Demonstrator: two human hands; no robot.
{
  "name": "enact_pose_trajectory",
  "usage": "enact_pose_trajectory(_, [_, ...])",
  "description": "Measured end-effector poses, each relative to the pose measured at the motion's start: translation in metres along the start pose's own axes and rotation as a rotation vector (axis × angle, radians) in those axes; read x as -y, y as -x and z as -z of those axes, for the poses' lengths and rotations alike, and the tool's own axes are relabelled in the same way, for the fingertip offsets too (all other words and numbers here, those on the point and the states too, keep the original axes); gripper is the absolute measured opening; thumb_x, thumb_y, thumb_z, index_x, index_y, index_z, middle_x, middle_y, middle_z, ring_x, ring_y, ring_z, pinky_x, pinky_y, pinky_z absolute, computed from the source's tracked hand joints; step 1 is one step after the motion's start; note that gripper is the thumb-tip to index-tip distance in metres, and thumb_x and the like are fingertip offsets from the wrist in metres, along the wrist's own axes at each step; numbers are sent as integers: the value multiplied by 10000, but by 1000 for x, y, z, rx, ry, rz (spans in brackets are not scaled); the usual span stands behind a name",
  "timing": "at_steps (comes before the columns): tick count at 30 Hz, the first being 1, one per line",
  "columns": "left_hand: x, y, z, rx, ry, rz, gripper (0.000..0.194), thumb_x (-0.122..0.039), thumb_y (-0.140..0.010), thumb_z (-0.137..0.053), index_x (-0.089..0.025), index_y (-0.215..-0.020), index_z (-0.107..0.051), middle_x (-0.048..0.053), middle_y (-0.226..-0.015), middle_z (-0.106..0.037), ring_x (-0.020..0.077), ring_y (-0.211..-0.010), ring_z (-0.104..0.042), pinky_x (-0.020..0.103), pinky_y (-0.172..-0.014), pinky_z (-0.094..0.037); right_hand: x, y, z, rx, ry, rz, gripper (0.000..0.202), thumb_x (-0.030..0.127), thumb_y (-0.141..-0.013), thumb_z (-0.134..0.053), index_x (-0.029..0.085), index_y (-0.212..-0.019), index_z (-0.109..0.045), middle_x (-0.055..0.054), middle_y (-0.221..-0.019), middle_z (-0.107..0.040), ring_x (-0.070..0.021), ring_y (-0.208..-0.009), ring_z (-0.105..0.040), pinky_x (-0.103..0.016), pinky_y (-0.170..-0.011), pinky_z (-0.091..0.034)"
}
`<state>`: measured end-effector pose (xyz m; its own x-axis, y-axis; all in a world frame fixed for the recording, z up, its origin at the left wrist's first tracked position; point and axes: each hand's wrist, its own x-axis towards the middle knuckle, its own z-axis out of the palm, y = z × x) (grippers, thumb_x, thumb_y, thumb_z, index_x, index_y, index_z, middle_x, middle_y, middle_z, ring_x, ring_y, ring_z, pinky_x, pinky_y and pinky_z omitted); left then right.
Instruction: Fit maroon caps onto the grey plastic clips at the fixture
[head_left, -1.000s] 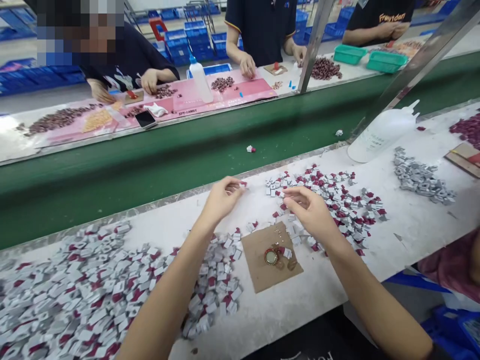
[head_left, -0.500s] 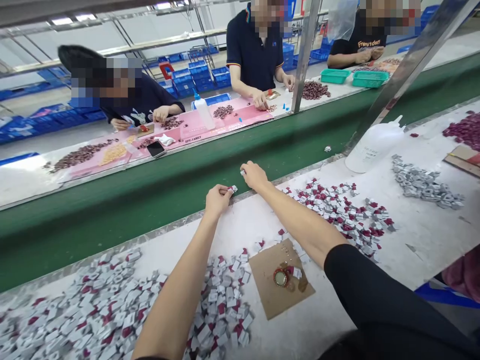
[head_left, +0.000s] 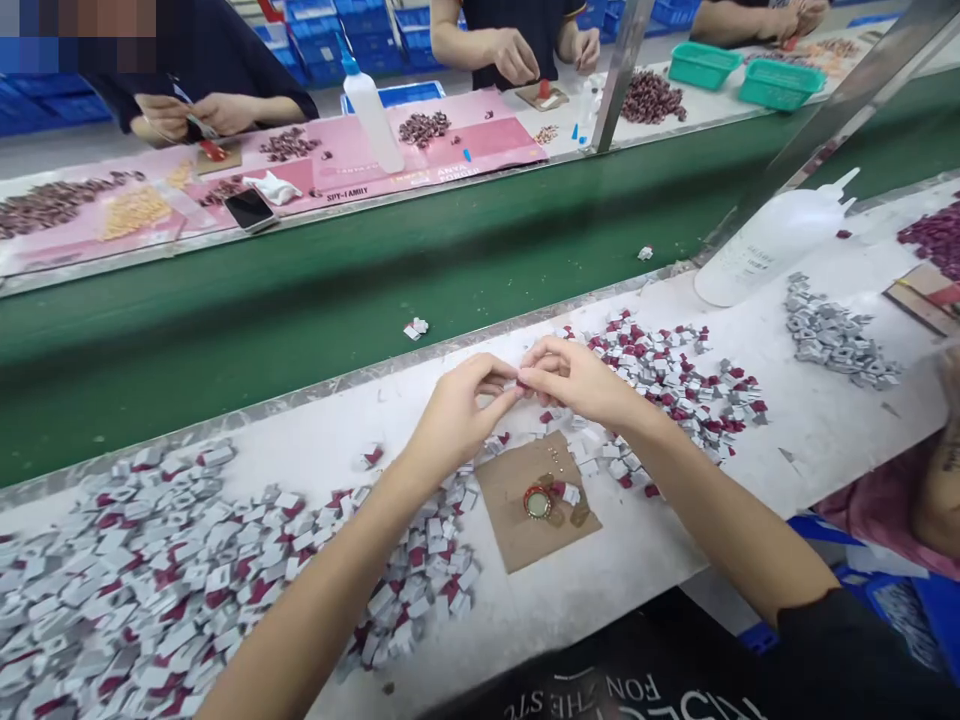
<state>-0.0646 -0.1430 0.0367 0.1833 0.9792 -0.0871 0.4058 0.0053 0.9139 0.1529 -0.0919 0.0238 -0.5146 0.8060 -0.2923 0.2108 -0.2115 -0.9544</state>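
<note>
My left hand point(head_left: 463, 418) and my right hand point(head_left: 576, 382) meet above the white table, fingertips touching. Both are closed in a pinch, and a bit of a small dark red piece point(head_left: 521, 384) shows between them; the fingers hide most of it. Just below lies a brown cardboard square point(head_left: 517, 540) carrying a red-rimmed bottle cap point(head_left: 537, 503), a small white-and-red piece point(head_left: 570, 494) and a few tiny beads. Beyond my right hand spreads a heap of small white, grey and dark red pieces point(head_left: 675, 385). A similar, larger pile point(head_left: 187, 560) is under and left of my left forearm.
A green belt point(head_left: 300, 360) runs behind the table, with small white pieces point(head_left: 415, 328) on it. To the right stand a white squeeze bottle point(head_left: 765, 250) and a pile of grey pieces point(head_left: 836, 335). Co-workers' hands point(head_left: 517, 55) work across the belt; a metal post point(head_left: 619, 85) rises there.
Both hands have drawn back from the belt's edge and come together over the table. Small white pieces now lie on the belt near where they were. The view has tilted down.
</note>
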Motion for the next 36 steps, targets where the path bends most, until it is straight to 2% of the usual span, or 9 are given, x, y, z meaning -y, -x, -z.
enact_pose_trajectory(6, [3,57,-18,-23,347,352,285,-387,-916,-868,-230,-1142,-798,82,-1137,-867,261,-1087,-825,465,-1042,-684,-19,8,0,-255,638,70,159,168,-1033,-637,208,-1047,-791,-101,-1103,-787,-263,-968,-734,-399,-882,-562])
enact_pose_trajectory(10, [4,75,-35,-100,337,350,271,-374,-902,-864,-223,-1113,-786,94,-1176,-851,245,-1062,-813,459,-1052,-677,-19,-8,-17,-215,932,29,232,184,-1066,-660,188,-1234,-819,-162,-1276,-729,-347,-1226,-701,-417,-954,-561])
enact_pose_trajectory(14, [1,75,-50,-144,305,284,188,-320,-910,-835,-231,-1062,-770,87,-1184,-826,224,-1004,-799,439,-999,-680,-18,-21,-27,-223,967,-12,240,147,-1022,-708,149,-1240,-808,-222,-1349,-686,-416,-1311,-652,-455,-981,-562])
enact_pose_trajectory(20, [-5,69,-54,-175,312,254,137,-303,-929,-830,-245,-1028,-756,59,-1076,-816,223,-968,-780,411,-935,-663,-20,-10,-21,-194,771,48,145,263,-1065,-716,224,-1182,-792,-110,-1183,-754,-295,-1056,-730,-410,-919,-589])
enact_pose_trajectory(23, [-13,66,-57,-265,291,257,155,-330,-937,-852,-250,-1040,-768,32,-956,-769,199,-844,-714,349,-770,-618,-17,18,-24,-193,204,41,267,491,-1108,-681,254,-1219,-733,-57,-1048,-771,-227,-864,-730,-345,-744,-597])
enact_pose_trajectory(26, [-23,64,-66,-334,372,252,191,-311,-918,-886,-251,-1034,-747,12,-894,-721,177,-769,-672,332,-714,-606,-14,50,-36,-195,-237,22,408,669,-1037,-746,288,-1181,-727,-48,-1058,-762,-216,-893,-723,-315,-702,-586])
enact_pose_trajectory(29, [-33,65,-78,-292,504,246,208,-270,-911,-875,-245,-999,-688,40,-998,-747,190,-871,-755,360,-822,-664,-14,72,-47,-280,-231,48,398,645,-985,-829,295,-1164,-772,-41,-1043,-738,-218,-944,-690,-335,-792,-587])
enact_pose_trajectory(32, [-39,69,-82,-170,551,254,275,-229,-914,-844,-252,-1105,-648,51,-1065,-757,200,-904,-795,356,-816,-684,-17,84,-46,-358,-247,23,374,614,-989,-830,285,-1164,-798,-18,-945,-682,-196,-825,-614,-328,-708,-534])
enact_pose_trajectory(36, [-41,75,-75,-118,387,183,376,-248,-1004,-772,-306,-1364,-680,81,-1262,-744,222,-984,-797,389,-867,-704,-15,102,-34,-179,-412,-63,364,610,-1020,-785,267,-1142,-798,21,-821,-574,-156,-665,-473,-310,-583,-419])
